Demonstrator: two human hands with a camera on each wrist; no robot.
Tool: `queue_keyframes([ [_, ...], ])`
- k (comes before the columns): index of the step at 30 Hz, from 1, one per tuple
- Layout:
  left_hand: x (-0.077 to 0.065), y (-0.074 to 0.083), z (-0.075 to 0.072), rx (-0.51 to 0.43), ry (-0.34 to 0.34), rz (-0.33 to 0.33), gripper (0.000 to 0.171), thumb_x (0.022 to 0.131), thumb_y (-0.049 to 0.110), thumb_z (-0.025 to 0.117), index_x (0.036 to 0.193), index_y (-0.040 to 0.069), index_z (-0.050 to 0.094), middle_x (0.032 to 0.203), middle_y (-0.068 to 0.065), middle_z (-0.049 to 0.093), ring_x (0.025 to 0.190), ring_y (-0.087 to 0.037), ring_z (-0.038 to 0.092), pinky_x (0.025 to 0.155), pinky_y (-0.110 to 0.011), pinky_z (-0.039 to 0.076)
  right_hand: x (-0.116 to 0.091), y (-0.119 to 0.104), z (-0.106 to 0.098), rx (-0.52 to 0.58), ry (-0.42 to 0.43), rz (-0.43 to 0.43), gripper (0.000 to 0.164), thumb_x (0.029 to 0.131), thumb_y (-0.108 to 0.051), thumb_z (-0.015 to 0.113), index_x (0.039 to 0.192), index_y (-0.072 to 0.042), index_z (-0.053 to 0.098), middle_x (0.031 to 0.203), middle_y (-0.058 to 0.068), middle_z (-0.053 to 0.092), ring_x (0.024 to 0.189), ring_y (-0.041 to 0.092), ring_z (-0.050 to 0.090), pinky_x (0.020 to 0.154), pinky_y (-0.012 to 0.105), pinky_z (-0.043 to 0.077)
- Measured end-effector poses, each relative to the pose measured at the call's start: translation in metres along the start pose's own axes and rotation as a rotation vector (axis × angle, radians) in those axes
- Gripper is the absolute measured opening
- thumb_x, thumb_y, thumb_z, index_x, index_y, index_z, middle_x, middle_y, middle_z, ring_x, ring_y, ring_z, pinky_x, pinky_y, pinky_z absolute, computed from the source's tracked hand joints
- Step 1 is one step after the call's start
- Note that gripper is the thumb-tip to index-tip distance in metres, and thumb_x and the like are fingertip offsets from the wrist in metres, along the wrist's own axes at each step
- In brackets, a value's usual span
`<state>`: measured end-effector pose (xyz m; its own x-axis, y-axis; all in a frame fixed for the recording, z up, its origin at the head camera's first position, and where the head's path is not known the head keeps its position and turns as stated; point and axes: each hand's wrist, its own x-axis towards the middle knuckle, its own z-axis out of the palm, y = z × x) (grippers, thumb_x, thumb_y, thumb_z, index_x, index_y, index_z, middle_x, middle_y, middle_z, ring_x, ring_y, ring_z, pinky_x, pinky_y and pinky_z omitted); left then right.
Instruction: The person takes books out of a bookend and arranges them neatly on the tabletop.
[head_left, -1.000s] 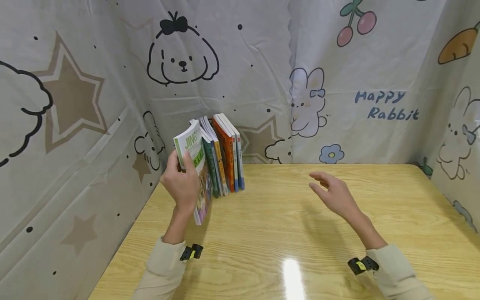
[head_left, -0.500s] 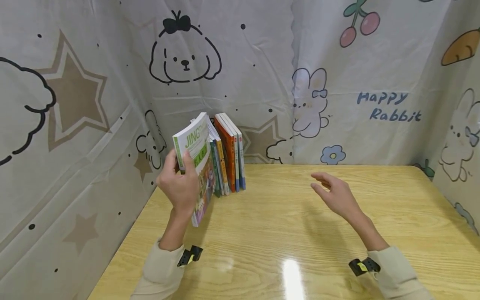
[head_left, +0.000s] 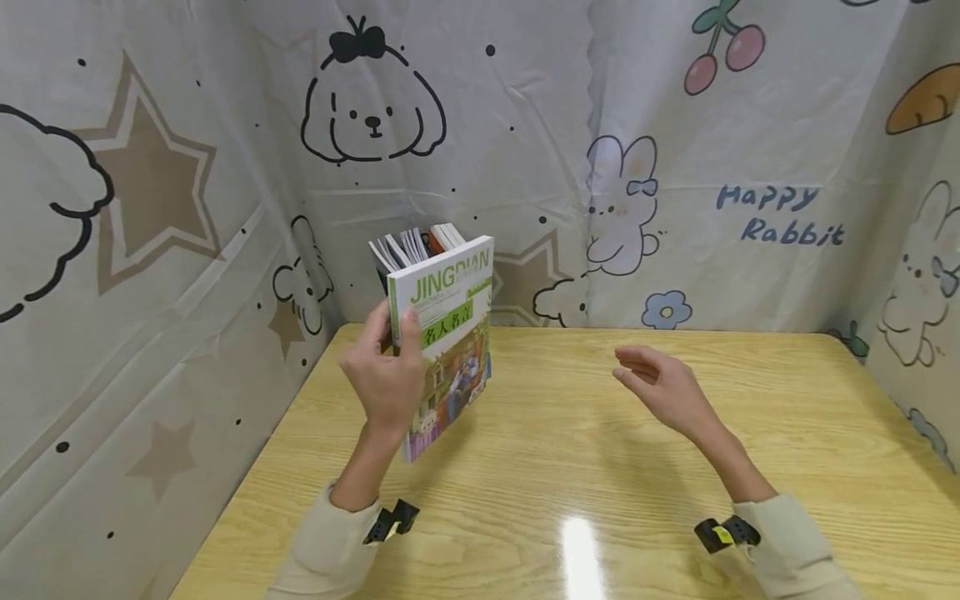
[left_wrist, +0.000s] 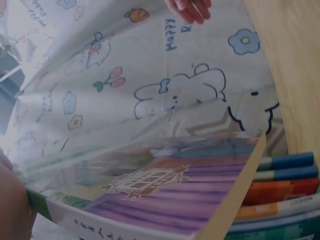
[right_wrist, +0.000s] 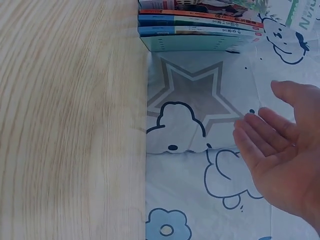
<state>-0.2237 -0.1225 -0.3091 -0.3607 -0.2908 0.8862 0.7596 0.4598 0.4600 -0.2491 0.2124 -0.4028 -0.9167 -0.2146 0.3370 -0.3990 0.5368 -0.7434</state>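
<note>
Book (head_left: 446, 358), one, paperback, white cover with green lettering above a coloured picture. Location: in front of the row of books, to the left of the bench's middle. Carried roughly upright, a little tilted, cover toward the person; it appears raised off the bench.

Left hand (head_left: 386, 375): gripping the book by its spine edge, thumb flat on the cover, fingers wrapped behind and partly hidden. Probable reason: the bound edge is the stiffest part, and holding there should keep the pages from fanning out.

Right hand (head_left: 667, 392): holding nothing, fingers loosely extended with a gap to the thumb, palm turned inward, above the bench and well apart from the book. Likely kept ready to steady the far edge.

Row of books (right_wrist: 200, 25): several, standing on end near the rear of the bench, spines toward the person; blue, orange and green spines visible. Probably set close so that each props its neighbour. Exact count hidden by the held book.

Bench (head_left: 570, 450): pale yellow wood grain, smooth, with one bright light reflection (head_left: 583, 554) near the front.

Cloth (head_left: 525, 183): whitish, creased, hung behind and at both sides; printed with stars, a dog, rabbits, cherries and the words "Happy Rabbit".

Sleeves (head_left: 330, 533): pale, cuffed, a dark strap (head_left: 392, 522) at each wrist.
</note>
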Motion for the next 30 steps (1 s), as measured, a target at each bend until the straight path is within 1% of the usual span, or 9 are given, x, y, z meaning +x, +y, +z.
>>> queue_keyframes([
  [3, -0.006, 0.003, 0.003, -0.043, -0.048, -0.031, 0.022, 0.088, 0.008, 0.059, 0.107, 0.0, 0.067, 0.089, -0.009, 0.069, 0.065, -0.02, 0.066, 0.049, -0.02, 0.049, 0.001, -0.002, 0.002, 0.063, -0.02, -0.009, 0.044, 0.09, -0.035, 0.059, 0.124, -0.008, 0.054, 0.119, 0.01, 0.057, 0.106, 0.022, 0.057, 0.085, 0.033, 0.047],
  [7, -0.014, 0.007, 0.007, -0.145, -0.125, -0.11, 0.021, 0.089, 0.005, 0.058, 0.107, 0.0, 0.066, 0.088, -0.011, 0.069, 0.065, -0.022, 0.067, 0.048, -0.02, 0.049, 0.004, -0.009, 0.007, 0.179, -0.077, -0.04, 0.042, 0.09, -0.028, 0.06, 0.126, -0.007, 0.053, 0.122, 0.011, 0.056, 0.108, 0.024, 0.056, 0.086, 0.03, 0.046],
  [11, -0.021, 0.012, 0.013, -0.25, -0.203, -0.18, 0.021, 0.09, 0.004, 0.056, 0.109, -0.001, 0.065, 0.091, -0.013, 0.069, 0.066, -0.022, 0.067, 0.044, -0.021, 0.047, 0.009, -0.018, 0.014, 0.293, -0.177, -0.059, 0.048, 0.091, -0.024, 0.06, 0.133, -0.006, 0.046, 0.13, 0.014, 0.049, 0.116, 0.028, 0.05, 0.09, 0.031, 0.044],
  [15, -0.026, 0.018, 0.022, -0.325, -0.247, -0.221, 0.022, 0.091, 0.006, 0.056, 0.11, -0.002, 0.064, 0.093, -0.013, 0.068, 0.069, -0.023, 0.067, 0.041, -0.023, 0.046, 0.013, -0.025, 0.02, 0.386, -0.249, -0.043, 0.051, 0.091, -0.021, 0.06, 0.136, -0.007, 0.041, 0.133, 0.014, 0.046, 0.12, 0.03, 0.045, 0.092, 0.035, 0.043],
  [18, -0.029, 0.02, 0.028, -0.356, -0.263, -0.234, 0.022, 0.091, 0.007, 0.056, 0.11, -0.002, 0.064, 0.092, -0.013, 0.068, 0.071, -0.023, 0.067, 0.042, -0.024, 0.047, 0.012, -0.029, 0.021, 0.429, -0.267, -0.033, 0.052, 0.091, -0.019, 0.059, 0.138, -0.008, 0.04, 0.131, 0.014, 0.048, 0.118, 0.029, 0.047, 0.09, 0.037, 0.045],
  [21, -0.031, 0.023, 0.032, -0.379, -0.274, -0.241, 0.022, 0.091, 0.006, 0.056, 0.109, -0.002, 0.064, 0.092, -0.014, 0.068, 0.07, -0.023, 0.067, 0.04, -0.023, 0.045, 0.01, -0.032, 0.021, 0.453, -0.262, -0.014, 0.05, 0.091, -0.02, 0.059, 0.137, -0.008, 0.041, 0.126, 0.013, 0.053, 0.112, 0.027, 0.053, 0.086, 0.037, 0.047],
  [23, -0.033, 0.024, 0.034, -0.395, -0.281, -0.246, 0.022, 0.091, 0.007, 0.056, 0.11, -0.002, 0.063, 0.092, -0.014, 0.068, 0.072, -0.024, 0.067, 0.042, -0.024, 0.047, 0.009, -0.033, 0.02, 0.472, -0.261, -0.01, 0.049, 0.092, -0.02, 0.059, 0.136, -0.008, 0.043, 0.123, 0.013, 0.055, 0.108, 0.026, 0.056, 0.085, 0.037, 0.048],
  [28, -0.035, 0.021, 0.038, -0.426, -0.299, -0.277, 0.023, 0.092, 0.011, 0.056, 0.111, 0.0, 0.063, 0.095, -0.011, 0.068, 0.075, -0.024, 0.067, 0.048, -0.03, 0.052, 0.006, -0.032, 0.017, 0.488, -0.262, -0.014, 0.044, 0.093, -0.019, 0.057, 0.133, -0.007, 0.046, 0.116, 0.013, 0.06, 0.1, 0.026, 0.06, 0.084, 0.037, 0.048],
  [30, -0.037, 0.019, 0.039, -0.429, -0.308, -0.289, 0.024, 0.092, 0.011, 0.056, 0.111, -0.001, 0.063, 0.094, -0.012, 0.068, 0.072, -0.024, 0.067, 0.045, -0.028, 0.05, 0.004, -0.029, 0.016, 0.498, -0.254, -0.003, 0.043, 0.093, -0.019, 0.057, 0.132, -0.006, 0.047, 0.115, 0.014, 0.061, 0.098, 0.026, 0.061, 0.082, 0.037, 0.049],
])
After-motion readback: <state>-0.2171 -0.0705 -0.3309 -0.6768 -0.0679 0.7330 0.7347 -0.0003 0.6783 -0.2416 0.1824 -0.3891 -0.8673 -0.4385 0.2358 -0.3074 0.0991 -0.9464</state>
